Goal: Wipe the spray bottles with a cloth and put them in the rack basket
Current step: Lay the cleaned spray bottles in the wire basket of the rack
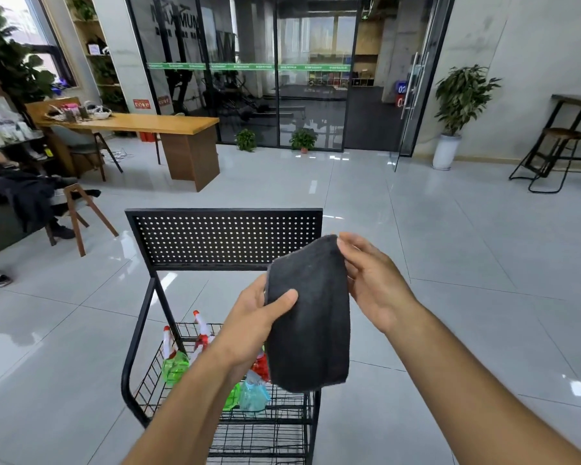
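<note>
Dark grey cloth (309,317): soft, napped, microfibre-like; folded into a long rounded rectangle, hanging upright in the air above the rack, lower edge stitched.

Left hand (259,317): fingers behind the cloth's left edge, thumb pressed flat across its front, pinching the fabric at mid-height.

Right hand (373,280): fingertips closed on the cloth's upper right corner, palm turned inward, remaining fingers loosely curled.

Rack (227,239): black metal, tubular frame with curved lower left corner; upright back panel of perforated sheet, rows of small round holes.

Rack basket (282,427): black wire grid, rectangular, low on the frame, directly below the hands.

Spray bottles, lying inside the basket, translucent plastic: green spray bottle (175,365) at left with white-and-red trigger head; blue spray bottle (254,394) near centre, partly hidden by the left forearm; red spray bottle (260,365) mostly hidden behind the cloth; second green body just left of the blue one, mostly covered.

Floor (450,263): large glossy pale grey tiles, reflective.

Wooden bench (155,124): long, light top, far left background.
</note>
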